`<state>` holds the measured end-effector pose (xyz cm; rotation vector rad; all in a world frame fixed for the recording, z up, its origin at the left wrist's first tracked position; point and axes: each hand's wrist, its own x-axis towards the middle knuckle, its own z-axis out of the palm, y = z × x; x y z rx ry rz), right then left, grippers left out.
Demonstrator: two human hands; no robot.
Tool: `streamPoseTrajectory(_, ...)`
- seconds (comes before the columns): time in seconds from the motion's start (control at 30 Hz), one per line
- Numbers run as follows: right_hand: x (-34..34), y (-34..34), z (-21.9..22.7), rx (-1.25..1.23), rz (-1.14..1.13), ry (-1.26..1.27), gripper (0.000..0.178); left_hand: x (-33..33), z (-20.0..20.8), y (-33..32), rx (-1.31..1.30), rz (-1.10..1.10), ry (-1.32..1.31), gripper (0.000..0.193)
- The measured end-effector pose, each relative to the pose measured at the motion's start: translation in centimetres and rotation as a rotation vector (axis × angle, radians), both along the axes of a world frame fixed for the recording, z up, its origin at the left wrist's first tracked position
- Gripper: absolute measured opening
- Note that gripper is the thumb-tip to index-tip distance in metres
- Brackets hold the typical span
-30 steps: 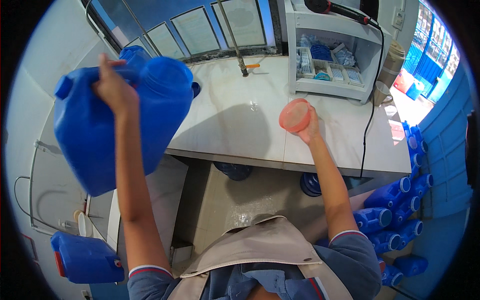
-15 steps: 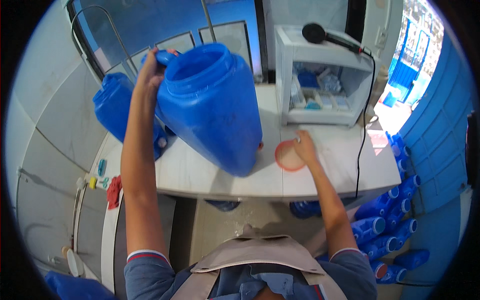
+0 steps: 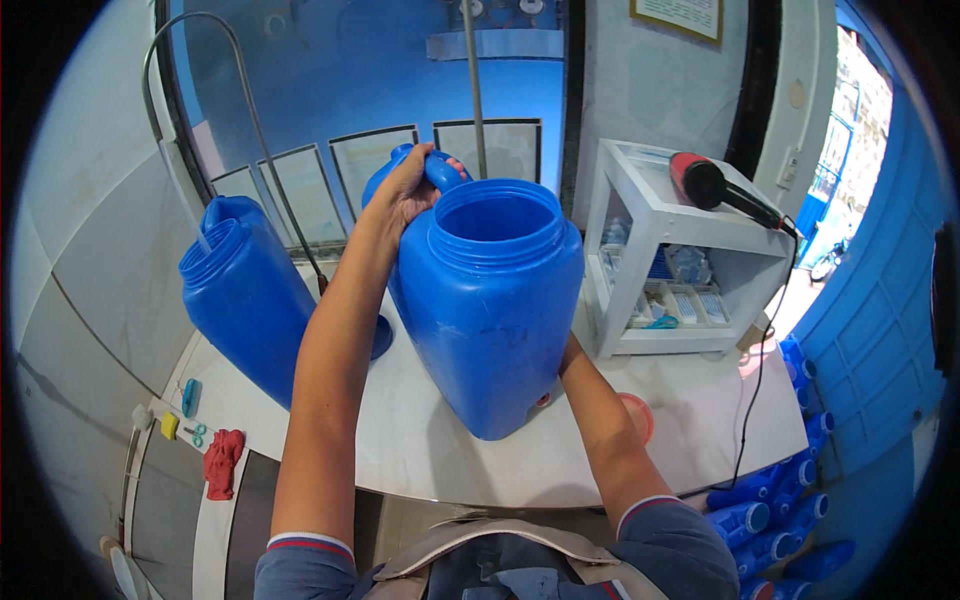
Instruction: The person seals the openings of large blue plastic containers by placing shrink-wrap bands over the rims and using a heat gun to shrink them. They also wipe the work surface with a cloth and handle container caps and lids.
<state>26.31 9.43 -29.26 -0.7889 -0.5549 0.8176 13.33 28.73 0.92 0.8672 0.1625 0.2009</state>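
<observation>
A large blue plastic water container [image 3: 495, 310] with a wide open mouth stands on the white counter in front of me. My left hand [image 3: 415, 185] reaches over its far left side, closed around the moulded handle [image 3: 443, 172]. On the right, my forearm runs behind the container's lower side; my right hand [image 3: 572, 360] is mostly hidden there, its fingers out of sight. An orange-red round lid [image 3: 636, 418] lies flat on the counter beside my right forearm. To the left stands a second blue container [image 3: 245, 300] with a thin pipe reaching into its mouth.
A white open-fronted cabinet [image 3: 640, 345] stands at the right, topped by a red-and-black hair dryer [image 3: 710, 185] whose cord hangs down. Left lie a red cloth [image 3: 223, 462], scissors [image 3: 196, 434] and a yellow object [image 3: 169, 425]. Several blue jugs [image 3: 745, 522] sit at lower right.
My right hand has left the orange-red lid and moved behind the container's right side. The lid stays on the counter. My left hand keeps the handle; the whole view has shifted upward.
</observation>
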Motion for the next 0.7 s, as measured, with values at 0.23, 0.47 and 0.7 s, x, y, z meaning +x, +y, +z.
streamPoseTrajectory(0.23, -0.9, 0.8, 1.5, -0.163, -0.072, 0.024, 0.042, -0.8, 0.1, 1.4, -0.016, -0.057, 0.03, 0.035)
streamPoseTrajectory(0.47, -0.3, 0.9, 3.8, -0.278, -0.114, 0.007, 0.042, -1.3, 0.3, 0.7, 0.048, 0.075, 0.056, 0.039)
streamPoseTrajectory(0.7, 0.2, 0.7, 5.2, -0.349, -0.116, -0.012, 0.042, -1.1, 0.2, -0.5, 0.058, 0.182, 0.049, 0.052)
